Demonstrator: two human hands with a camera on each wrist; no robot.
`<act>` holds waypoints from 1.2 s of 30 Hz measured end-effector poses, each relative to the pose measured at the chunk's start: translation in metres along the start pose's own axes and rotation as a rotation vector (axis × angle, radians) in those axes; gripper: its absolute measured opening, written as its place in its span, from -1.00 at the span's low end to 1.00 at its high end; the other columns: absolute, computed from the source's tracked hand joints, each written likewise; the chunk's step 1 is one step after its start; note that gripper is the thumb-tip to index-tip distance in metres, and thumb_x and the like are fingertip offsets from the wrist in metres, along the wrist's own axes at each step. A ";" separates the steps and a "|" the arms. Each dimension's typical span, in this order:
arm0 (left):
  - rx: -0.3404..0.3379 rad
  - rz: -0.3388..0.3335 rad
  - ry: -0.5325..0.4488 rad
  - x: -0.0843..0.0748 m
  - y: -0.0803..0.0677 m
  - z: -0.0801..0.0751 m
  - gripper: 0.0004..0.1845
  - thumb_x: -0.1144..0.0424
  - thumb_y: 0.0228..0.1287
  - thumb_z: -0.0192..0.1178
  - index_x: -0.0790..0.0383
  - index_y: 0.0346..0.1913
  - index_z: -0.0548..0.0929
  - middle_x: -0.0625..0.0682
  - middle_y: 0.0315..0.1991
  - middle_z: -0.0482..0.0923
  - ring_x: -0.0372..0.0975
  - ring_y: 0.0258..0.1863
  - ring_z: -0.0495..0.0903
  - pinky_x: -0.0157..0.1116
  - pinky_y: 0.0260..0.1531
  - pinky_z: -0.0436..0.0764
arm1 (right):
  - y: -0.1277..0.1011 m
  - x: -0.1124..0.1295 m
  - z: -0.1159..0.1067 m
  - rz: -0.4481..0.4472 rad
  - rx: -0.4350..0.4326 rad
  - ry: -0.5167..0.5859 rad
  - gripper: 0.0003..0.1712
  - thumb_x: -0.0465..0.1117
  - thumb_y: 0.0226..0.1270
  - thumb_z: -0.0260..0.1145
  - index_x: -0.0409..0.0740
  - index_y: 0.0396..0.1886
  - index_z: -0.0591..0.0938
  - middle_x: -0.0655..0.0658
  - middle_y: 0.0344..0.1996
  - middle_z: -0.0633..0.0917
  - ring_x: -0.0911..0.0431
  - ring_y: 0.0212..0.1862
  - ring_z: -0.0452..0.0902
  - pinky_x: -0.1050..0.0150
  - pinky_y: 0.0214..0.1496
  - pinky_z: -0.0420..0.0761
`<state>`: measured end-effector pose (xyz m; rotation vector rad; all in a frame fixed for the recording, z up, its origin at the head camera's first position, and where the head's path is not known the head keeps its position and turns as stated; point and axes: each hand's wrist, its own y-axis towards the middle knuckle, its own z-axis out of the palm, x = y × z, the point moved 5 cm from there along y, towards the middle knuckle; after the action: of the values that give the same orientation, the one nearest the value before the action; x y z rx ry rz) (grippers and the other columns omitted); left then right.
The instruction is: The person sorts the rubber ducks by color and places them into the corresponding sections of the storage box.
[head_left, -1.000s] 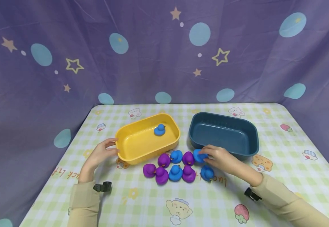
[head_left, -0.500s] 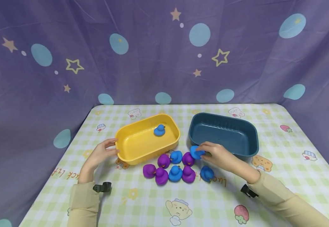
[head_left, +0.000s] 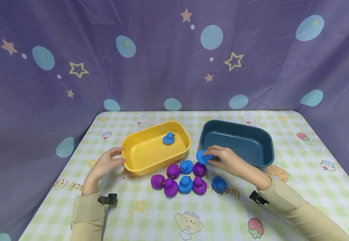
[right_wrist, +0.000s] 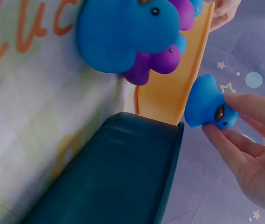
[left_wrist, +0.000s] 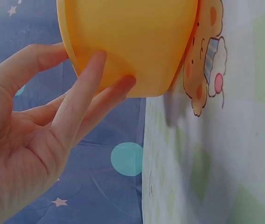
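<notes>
Status: sorting looks early-stage, judged from layout. One blue duck [head_left: 168, 138] already sits inside the yellow tub [head_left: 138, 165], near its far right corner. The dark blue tub [head_left: 266, 157] shows nothing inside. Remaining on the counter [head_left: 150, 221], in a cluster just in front of both tubs: 4 purple ducks, e.g. front-left purple duck [head_left: 157, 181], plus 3 blue, e.g. centre blue duck [head_left: 185, 184] and the lone blue duck [head_left: 219, 184] at the cluster's right end. So approx. 1 item placed, 1 in hand, 7 left on the counter; which colour goes to which tub beyond that one placed duck can't be confirmed. Item in hand: held blue duck [head_left: 203, 157], lifted clear of the counter, between the two tubs and above the cluster's rear row. Right hand [head_left: 227, 161]: pinches the held duck by thumb and fingertips [right_wrist: 216, 133], duck head pointing toward the palm per right wrist view; forearm extends from lower right, wrist low over the counter. Left hand [head_left: 106, 163]: fingers straight and relaxed, thumb over the rim, fingertips [left_wrist: 97, 58] pressed flat against the yellow tub's near-left outer wall, steadying it w/o gripping.
</notes>
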<state>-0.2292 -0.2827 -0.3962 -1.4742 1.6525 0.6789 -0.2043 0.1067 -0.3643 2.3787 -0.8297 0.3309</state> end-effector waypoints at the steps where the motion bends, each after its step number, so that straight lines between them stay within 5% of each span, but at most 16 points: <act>1: -0.001 0.002 0.000 0.000 0.000 0.000 -0.38 0.33 0.19 0.16 0.52 0.26 0.20 0.48 0.18 0.26 0.16 0.00 0.50 -0.39 -0.15 0.51 | 0.002 0.000 0.000 0.001 0.000 0.004 -0.67 -0.44 -0.02 0.38 -0.23 -0.17 0.64 -0.13 -0.21 0.65 0.06 -0.19 0.60 0.25 -0.23 0.62; 36: 0.001 -0.006 0.013 0.002 0.001 0.000 -0.37 0.31 0.18 0.16 0.49 0.26 0.21 0.46 0.19 0.26 0.13 0.01 0.51 -0.41 -0.15 0.49 | 0.077 -0.007 0.007 0.074 0.112 0.198 -0.71 -0.44 0.10 0.29 -0.31 -0.12 0.63 -0.21 -0.17 0.66 -0.03 -0.08 0.58 0.21 -0.06 0.58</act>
<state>-0.2306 -0.2839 -0.3980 -1.4852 1.6580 0.6666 -0.2580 0.0574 -0.3385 2.3736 -0.8259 0.6467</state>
